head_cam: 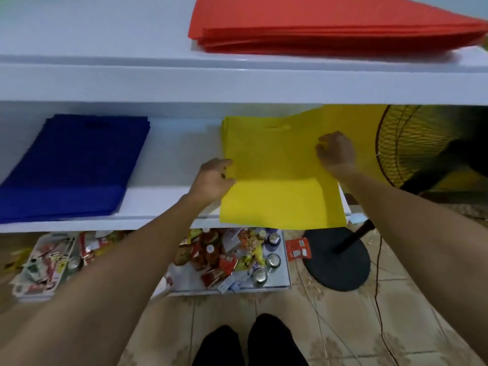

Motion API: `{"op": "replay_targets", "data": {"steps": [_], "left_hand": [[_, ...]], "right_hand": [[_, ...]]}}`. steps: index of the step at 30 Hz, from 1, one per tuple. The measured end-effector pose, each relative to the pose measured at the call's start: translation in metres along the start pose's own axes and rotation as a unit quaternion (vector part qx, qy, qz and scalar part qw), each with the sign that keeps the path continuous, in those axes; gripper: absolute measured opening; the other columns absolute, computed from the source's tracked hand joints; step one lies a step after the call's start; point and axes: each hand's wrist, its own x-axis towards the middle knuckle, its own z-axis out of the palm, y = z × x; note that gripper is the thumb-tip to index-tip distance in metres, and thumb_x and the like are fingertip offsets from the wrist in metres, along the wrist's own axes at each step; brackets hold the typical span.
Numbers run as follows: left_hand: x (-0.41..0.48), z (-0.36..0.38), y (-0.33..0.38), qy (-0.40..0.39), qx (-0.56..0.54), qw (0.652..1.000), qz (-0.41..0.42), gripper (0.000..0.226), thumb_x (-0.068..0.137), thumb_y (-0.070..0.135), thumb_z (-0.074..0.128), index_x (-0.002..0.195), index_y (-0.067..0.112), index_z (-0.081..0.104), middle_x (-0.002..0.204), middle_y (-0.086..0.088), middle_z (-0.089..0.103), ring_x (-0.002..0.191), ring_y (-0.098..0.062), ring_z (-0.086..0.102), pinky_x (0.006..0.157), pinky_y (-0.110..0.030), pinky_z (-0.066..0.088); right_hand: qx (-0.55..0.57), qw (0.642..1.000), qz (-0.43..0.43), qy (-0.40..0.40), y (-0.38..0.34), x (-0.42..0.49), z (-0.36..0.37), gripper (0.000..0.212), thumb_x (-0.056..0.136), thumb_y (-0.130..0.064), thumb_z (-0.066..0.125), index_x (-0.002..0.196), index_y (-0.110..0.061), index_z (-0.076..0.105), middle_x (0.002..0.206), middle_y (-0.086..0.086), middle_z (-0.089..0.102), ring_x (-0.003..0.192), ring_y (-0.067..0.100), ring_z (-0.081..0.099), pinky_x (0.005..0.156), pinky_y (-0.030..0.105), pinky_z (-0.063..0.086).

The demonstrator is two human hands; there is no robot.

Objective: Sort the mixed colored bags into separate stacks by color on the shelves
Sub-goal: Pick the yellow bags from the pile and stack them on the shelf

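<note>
Pinched at its left edge by the left hand (214, 179), thumb on top and fingers tucked under, a yellow bag (274, 186) is being held flat on the lower shelf (171, 154). The right hand (336, 151) is being closed on the same bag's right part, knuckles up, fingers curled into the fabric.

- Far left, lower shelf: a blue stack (74, 165) is lying flat, well apart from the yellow bag.
- Both forearms are being stretched forward and up from the bottom corners, wrists nearly straight.
- The yellow bag is lying on the shelf's right part. Its cut-out handle is pointing to the back and its front edge is hanging over the shelf lip.
- Upper shelf (105, 30), right: a red stack (317, 22) is lying there, its edges fanned a little.
- Far right: a standing fan (412, 143) is being seen beside the shelf, with its round base (340, 262) on the tiled floor.
- Under the shelf: packets and cans (237, 257) are lying heaped in trays. Their print is too blurred to be read.
</note>
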Motion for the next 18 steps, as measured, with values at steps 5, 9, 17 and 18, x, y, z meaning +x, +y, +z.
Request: {"op": "replay_targets", "data": {"steps": [5, 9, 17, 18], "left_hand": [[0.032, 0.022, 0.004, 0.023, 0.019, 0.998, -0.056, 0.055, 0.090, 0.023, 0.060, 0.139, 0.009, 0.041, 0.133, -0.017, 0.045, 0.116, -0.030, 0.050, 0.095, -0.030, 0.039], [0.042, 0.039, 0.002, 0.008, 0.121, 0.988, -0.091, 0.059, 0.096, 0.044, 0.041, 0.143, 0.009, 0.032, 0.143, -0.016, 0.038, 0.129, -0.034, 0.037, 0.103, -0.038, 0.034], [0.011, 0.012, -0.003, 0.024, 0.142, 0.979, -0.142, 0.056, 0.091, 0.037, 0.048, 0.142, 0.019, 0.034, 0.134, -0.020, 0.043, 0.123, -0.036, 0.038, 0.102, -0.038, 0.035], [0.001, 0.001, -0.005, 0.035, 0.128, 0.979, -0.154, 0.056, 0.092, 0.035, 0.049, 0.143, 0.020, 0.033, 0.136, -0.019, 0.042, 0.125, -0.035, 0.037, 0.104, -0.037, 0.034]], "right_hand": [[0.001, 0.997, -0.035, -0.063, 0.020, 0.024, 0.023, 0.052, 0.088, -0.003, 0.052, 0.137, 0.003, 0.039, 0.146, 0.017, 0.033, 0.126, 0.035, 0.042, 0.098, 0.039, 0.039], [-0.058, 0.980, -0.005, -0.188, 0.033, 0.036, 0.041, 0.079, 0.090, -0.024, 0.057, 0.149, -0.005, 0.007, 0.157, 0.009, 0.006, 0.139, 0.037, 0.020, 0.108, 0.046, 0.029], [-0.061, 0.987, -0.046, -0.142, -0.001, 0.031, 0.032, 0.060, 0.093, -0.025, 0.048, 0.144, -0.006, 0.024, 0.150, 0.018, 0.023, 0.135, 0.036, 0.025, 0.104, 0.048, 0.031], [-0.049, 0.986, -0.079, -0.135, -0.016, 0.028, 0.027, 0.056, 0.092, -0.022, 0.049, 0.141, -0.003, 0.030, 0.147, 0.018, 0.029, 0.133, 0.036, 0.029, 0.103, 0.047, 0.033]]}}
